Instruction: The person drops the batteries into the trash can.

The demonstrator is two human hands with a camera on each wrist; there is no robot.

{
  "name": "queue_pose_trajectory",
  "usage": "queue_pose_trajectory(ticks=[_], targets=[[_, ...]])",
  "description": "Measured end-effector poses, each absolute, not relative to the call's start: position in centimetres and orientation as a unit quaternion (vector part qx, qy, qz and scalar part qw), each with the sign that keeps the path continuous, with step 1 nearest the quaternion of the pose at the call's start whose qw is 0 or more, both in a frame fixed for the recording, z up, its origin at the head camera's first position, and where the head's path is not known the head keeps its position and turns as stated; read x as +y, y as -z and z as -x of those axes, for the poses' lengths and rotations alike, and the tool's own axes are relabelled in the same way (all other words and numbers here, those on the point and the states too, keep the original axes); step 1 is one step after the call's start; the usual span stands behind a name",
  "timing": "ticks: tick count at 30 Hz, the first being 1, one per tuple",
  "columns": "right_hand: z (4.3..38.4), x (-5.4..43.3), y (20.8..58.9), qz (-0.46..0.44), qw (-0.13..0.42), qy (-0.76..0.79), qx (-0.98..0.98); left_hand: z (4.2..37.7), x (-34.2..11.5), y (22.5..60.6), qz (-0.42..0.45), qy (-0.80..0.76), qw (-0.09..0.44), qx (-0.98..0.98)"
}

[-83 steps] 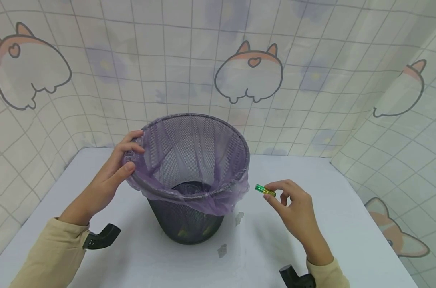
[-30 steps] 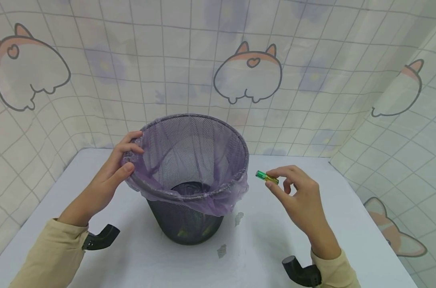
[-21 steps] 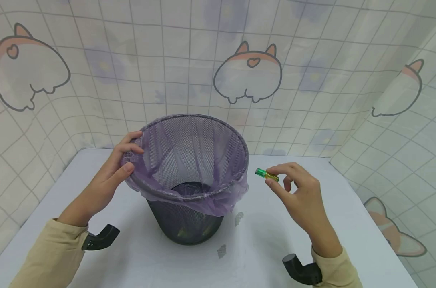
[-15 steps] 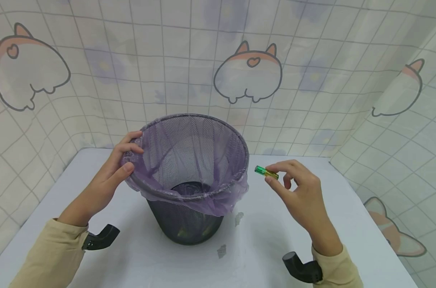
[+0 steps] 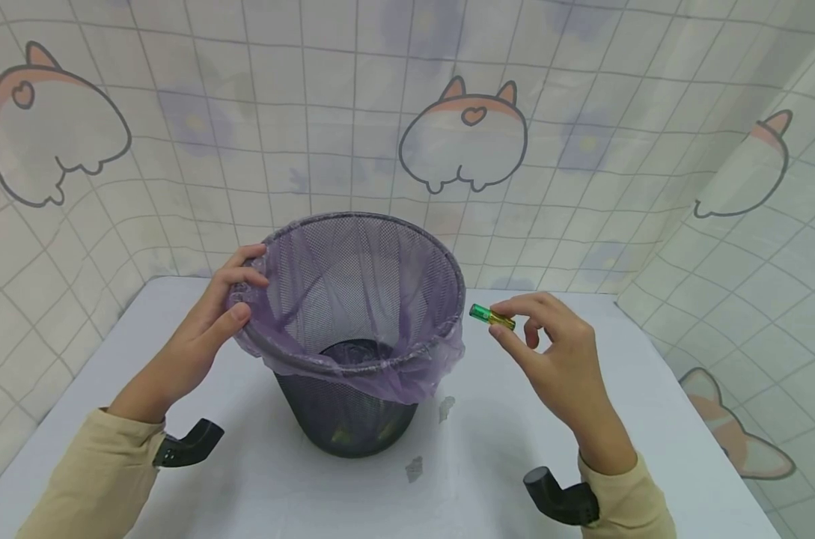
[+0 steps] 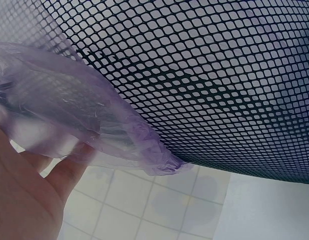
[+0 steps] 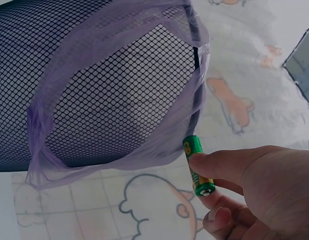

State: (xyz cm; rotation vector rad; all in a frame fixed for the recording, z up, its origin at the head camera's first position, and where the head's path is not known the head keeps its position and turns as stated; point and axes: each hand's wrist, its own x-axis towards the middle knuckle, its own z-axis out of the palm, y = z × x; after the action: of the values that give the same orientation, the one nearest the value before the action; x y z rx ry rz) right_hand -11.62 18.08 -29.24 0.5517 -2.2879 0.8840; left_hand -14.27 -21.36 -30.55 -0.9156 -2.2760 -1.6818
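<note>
A black wire-mesh trash bin (image 5: 349, 427) stands on the white table, lined with a purple plastic bag (image 5: 400, 382) folded over its rim. My left hand (image 5: 201, 329) grips the rim at the left, fingers over the edge and thumb on the near side. In the left wrist view, the left hand (image 6: 29, 195) shows beneath the bag's loose purple edge (image 6: 89, 110). Between thumb and fingertips, my right hand (image 5: 558, 359) pinches a green and gold battery (image 5: 492, 317), just right of the rim and apart from it in the head view. The right wrist view shows the battery's (image 7: 198, 165) metal terminal.
Two small grey worn patches (image 5: 414, 469) mark the white table (image 5: 474, 486) near the bin. A tile-patterned curtain (image 5: 353, 97) with cartoon dogs hangs behind and at both sides. Black wrist cameras (image 5: 560, 497) jut from the sleeves.
My right hand has risen with the battery, and lately shifted slightly left toward the bin's rim. The left hand and the bin stay where they were.
</note>
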Motion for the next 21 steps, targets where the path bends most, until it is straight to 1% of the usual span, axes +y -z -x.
queue_pose_trajectory(ticks=[21], targets=[[11.6,17.5,28.1,-0.222,0.318,-0.350,-0.853,14.2,-21.3,30.4,0.303,0.566,0.088,-0.762]])
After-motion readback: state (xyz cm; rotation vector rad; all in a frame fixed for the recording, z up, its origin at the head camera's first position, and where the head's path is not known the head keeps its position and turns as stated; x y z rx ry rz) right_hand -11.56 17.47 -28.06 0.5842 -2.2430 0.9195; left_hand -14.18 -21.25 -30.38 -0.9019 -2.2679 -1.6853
